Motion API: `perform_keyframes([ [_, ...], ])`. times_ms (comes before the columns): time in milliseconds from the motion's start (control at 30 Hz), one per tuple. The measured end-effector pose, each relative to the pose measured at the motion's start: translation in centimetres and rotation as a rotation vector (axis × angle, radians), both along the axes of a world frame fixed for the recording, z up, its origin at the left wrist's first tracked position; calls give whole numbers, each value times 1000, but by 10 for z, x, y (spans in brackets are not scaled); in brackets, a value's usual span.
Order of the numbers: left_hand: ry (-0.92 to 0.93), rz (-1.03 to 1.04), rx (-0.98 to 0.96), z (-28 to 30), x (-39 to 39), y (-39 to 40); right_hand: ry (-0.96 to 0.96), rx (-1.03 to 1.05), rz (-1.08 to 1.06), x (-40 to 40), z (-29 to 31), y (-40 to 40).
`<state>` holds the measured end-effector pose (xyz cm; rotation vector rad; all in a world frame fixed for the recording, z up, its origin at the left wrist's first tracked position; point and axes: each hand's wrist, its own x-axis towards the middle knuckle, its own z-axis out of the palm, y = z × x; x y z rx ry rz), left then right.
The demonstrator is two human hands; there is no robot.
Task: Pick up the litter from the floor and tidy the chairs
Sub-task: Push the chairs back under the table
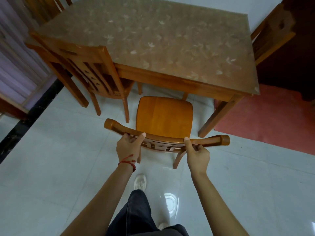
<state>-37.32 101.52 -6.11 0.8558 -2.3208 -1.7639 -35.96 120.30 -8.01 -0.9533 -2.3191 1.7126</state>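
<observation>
I've got both hands on the top rail of the wooden chair (164, 116) right in front of me: my left hand (128, 145) grips the rail left of centre, thumb lying along the top edge and fingers curled underneath, a red string bracelet (128, 162) on that wrist; my right hand (197, 155) grips it right of centre the same way, thumb pressed on top, fingers wrapped below. The chair faces the wooden table (170, 48), its seat mostly out in the open with only the front edge reaching under the table's near side, between the table legs. The tabletop has a cover with a pale leaf pattern. To the left, a second chair (81, 65) with a slatted back stands pushed in against the table's near-left corner. On the right, a third chair (271, 33) sits by the table's right side, partly cut off by the dark area behind it. The floor (51, 167) is glossy white tile, with a red mat (265, 120) under the table's right end. My dark trousers and a white shoe (140, 182) show just behind the chair.
</observation>
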Motion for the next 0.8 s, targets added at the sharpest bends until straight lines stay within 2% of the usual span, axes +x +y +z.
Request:
perform_keyframes([
  [433, -25, -59, 36, 5, -174, -27, -25, -8, -69, -163, 10, -32],
  [800, -45, -67, 42, 6, -280, -33, 22, -28, -67, -265, 13, -39],
])
